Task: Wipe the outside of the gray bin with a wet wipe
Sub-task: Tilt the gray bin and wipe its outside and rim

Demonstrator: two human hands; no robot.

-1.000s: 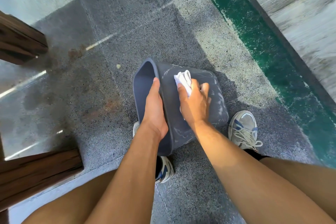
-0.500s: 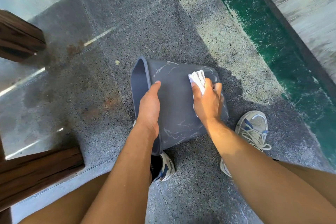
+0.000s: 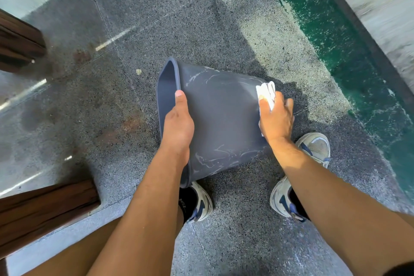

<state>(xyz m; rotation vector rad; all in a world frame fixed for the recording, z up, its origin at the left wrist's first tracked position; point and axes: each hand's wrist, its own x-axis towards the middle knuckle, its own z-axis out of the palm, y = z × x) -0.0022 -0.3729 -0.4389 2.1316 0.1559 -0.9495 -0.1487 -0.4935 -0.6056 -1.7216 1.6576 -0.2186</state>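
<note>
Mid-wipe here, well into the job but not finished. Gray bin (image 3: 219,119) tipped on its side on the speckled floor (image 3: 156,18), open mouth facing away from the green strip (image 3: 336,36), base end toward it, sitting just ahead of the two sneakers (image 3: 313,148). Left hand (image 3: 178,123) gripping the rim at the mouth end, thumb laid on the outside wall, other fingers out of sight and presumably hooked inside, so steadying duty. Right hand (image 3: 276,119) down at the base end of the bin, fingers curled over a bunched white wet wipe (image 3: 266,94) and pressing it flat against the wall right at the base edge. Middle of the upward-facing wall looks clean and matte; pale smeary streaks left up near the far edge and down near the edge closest to the sneakers. Looks like the end of one pass across. Next move probably: drag the wipe back over those streaky bands with firm pressure, then roll the bin with the rim hand to bring up a hidden side. Underside not visible, so no idea about its state.
</note>
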